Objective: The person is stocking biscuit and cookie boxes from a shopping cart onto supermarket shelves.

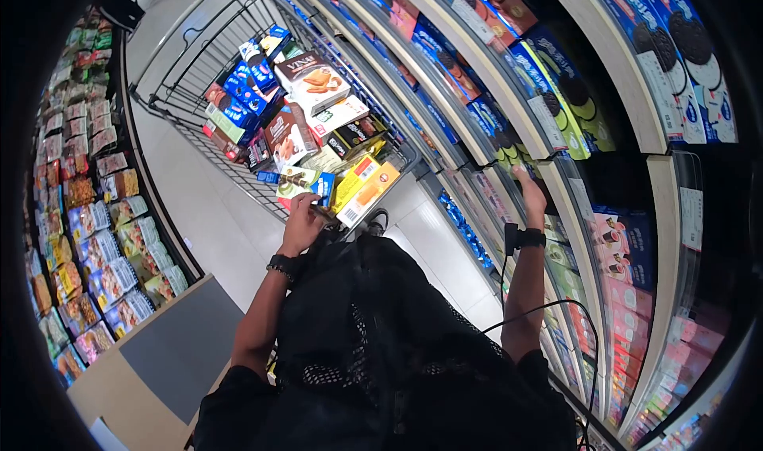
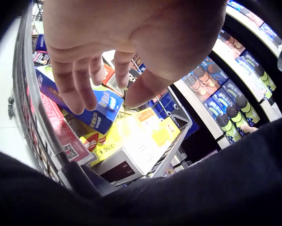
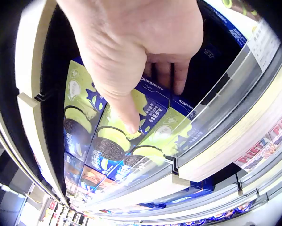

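Note:
In the right wrist view, my right hand [image 3: 145,42] reaches into a shelf, its thumb on the front of a green and blue Oreo box [image 3: 110,149] and its fingers over the top edge. Similar boxes stand on both sides. The head view has this hand [image 1: 531,195] at the right-hand shelves. My left hand [image 1: 302,227] is over the near end of a filled shopping cart [image 1: 187,39]. Its fingers [image 2: 84,87] hang loosely bent above a blue box [image 2: 101,113], with a yellow box [image 2: 143,127] beside it; whether they touch the blue box is unclear.
Shelves of biscuit boxes [image 1: 628,244] run along the right side, with a raised clear lip [image 3: 211,103] at the shelf edge. Packaged snacks [image 1: 99,244] line the left side. A grey-topped wooden counter [image 1: 183,348] stands at lower left, and a black cable [image 1: 572,301] hangs near my right arm.

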Demonstrator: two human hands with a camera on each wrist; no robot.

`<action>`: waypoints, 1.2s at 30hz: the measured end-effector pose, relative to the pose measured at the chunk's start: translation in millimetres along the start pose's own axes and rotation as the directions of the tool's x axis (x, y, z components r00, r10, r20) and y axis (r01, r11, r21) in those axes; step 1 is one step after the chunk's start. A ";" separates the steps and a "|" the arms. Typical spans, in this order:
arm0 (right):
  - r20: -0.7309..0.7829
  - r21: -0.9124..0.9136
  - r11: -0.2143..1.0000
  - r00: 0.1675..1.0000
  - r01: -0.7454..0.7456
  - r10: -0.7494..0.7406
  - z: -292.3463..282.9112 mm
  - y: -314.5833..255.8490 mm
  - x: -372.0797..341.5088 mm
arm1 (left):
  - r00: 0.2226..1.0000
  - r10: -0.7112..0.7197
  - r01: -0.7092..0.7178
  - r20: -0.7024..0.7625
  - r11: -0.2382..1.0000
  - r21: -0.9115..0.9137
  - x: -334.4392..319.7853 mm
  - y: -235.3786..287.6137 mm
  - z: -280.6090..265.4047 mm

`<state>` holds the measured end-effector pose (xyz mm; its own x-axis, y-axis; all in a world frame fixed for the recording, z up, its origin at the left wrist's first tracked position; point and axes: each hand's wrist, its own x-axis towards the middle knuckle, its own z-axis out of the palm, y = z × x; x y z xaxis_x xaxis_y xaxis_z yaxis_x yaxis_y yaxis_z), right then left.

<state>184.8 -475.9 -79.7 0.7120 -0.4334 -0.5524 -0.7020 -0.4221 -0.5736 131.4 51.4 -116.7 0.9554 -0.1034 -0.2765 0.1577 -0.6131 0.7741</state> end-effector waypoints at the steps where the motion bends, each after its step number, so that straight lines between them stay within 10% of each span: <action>1: 0.003 0.012 0.999 0.999 0.032 -0.032 -0.8 3.8 3.0 | 1.000 0.024 -0.025 -0.013 0.999 -0.033 0.7 -5.6 3.4; 10: 0.030 0.105 0.982 0.986 0.159 -0.163 -0.3 5.3 3.1 | 0.999 0.041 -0.039 -0.031 0.996 0.081 -12.2 6.5 -14.5; 13: -0.106 -0.278 0.954 0.991 -0.110 0.084 -0.4 -8.3 -0.1 | 1.000 -0.013 0.013 -0.004 1.000 0.006 -18.9 -4.2 -20.3; 17: -0.374 -0.036 0.998 0.926 0.045 -0.055 25.0 4.1 -7.2 | 0.998 0.007 -0.007 -0.070 1.000 0.007 -14.8 -10.8 -47.3; 18: -0.460 0.193 0.935 0.869 0.297 -0.181 36.4 18.0 -2.7 | 0.997 0.003 -0.002 -0.074 1.000 0.009 -8.9 -16.4 -55.2; 20: -0.516 0.270 0.857 0.818 0.439 -0.256 42.9 19.5 -12.3 | 0.990 0.085 -0.090 -0.116 0.995 -0.046 11.4 -28.0 -72.2; 22: -0.595 0.188 0.945 0.796 0.270 -0.109 48.4 17.4 -30.5 | 0.980 0.151 -0.153 -0.131 0.988 -0.007 39.0 -38.6 -92.5; 27: -0.754 -0.011 0.935 0.611 0.354 -0.240 67.1 24.6 -82.2 | 0.952 0.006 -0.098 -0.306 0.953 -0.286 147.4 -58.2 -125.9; 34: -0.681 0.000 0.971 0.711 0.238 -0.175 112.5 24.5 -187.4 | 0.864 -0.175 0.024 -0.472 0.951 -0.309 299.1 -85.6 -132.5; 36: -0.696 0.098 0.971 0.712 0.217 -0.089 125.6 26.8 -222.2 | 0.920 -0.359 0.084 -0.157 0.572 -0.816 308.8 -69.4 -132.9</action>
<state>9.8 -291.0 -48.3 0.5590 -0.8255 0.0785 -0.5261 -0.4262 -0.7359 448.7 166.0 -180.1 0.8615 0.2481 -0.4430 0.3744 0.2791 0.8843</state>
